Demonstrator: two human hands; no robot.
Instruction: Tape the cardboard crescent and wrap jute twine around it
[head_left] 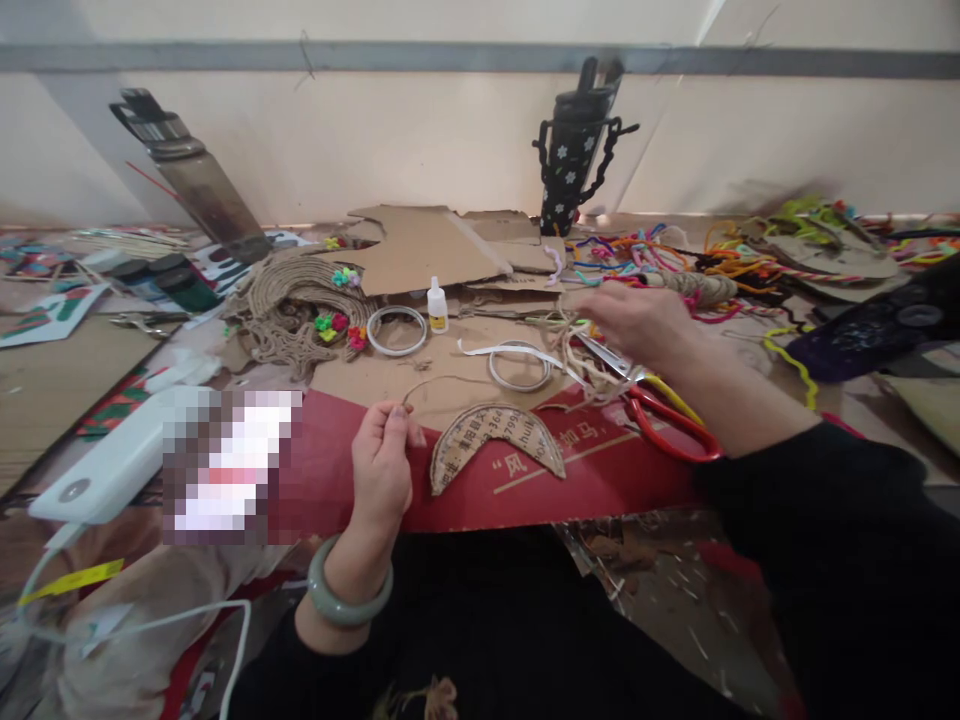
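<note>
Between the thumb and fingers of my left hand (384, 455) is the end of a thin strand of jute twine (442, 380), which curves off to the right. A crescent-shaped piece of printed cardboard (499, 438), with cord along its outer edge, lies on a red board just right of this hand. My right hand (637, 320) is raised over the scissors, its fingers closed at a loose tangle of twine (581, 350); their tips are partly hidden. Red-and-yellow-handled scissors (667, 418) lie under the right wrist, blades toward the tangle.
A small glue bottle (438, 308) stands between two tape rings (396, 332). Behind are a cord-wrapped arch (300, 290), cardboard sheets (427, 245), a brown bottle (199, 175) and a black flowered tumbler (571, 165). Colourful pipe cleaners (660, 250) cover the right. A white power bank (112, 460) lies left.
</note>
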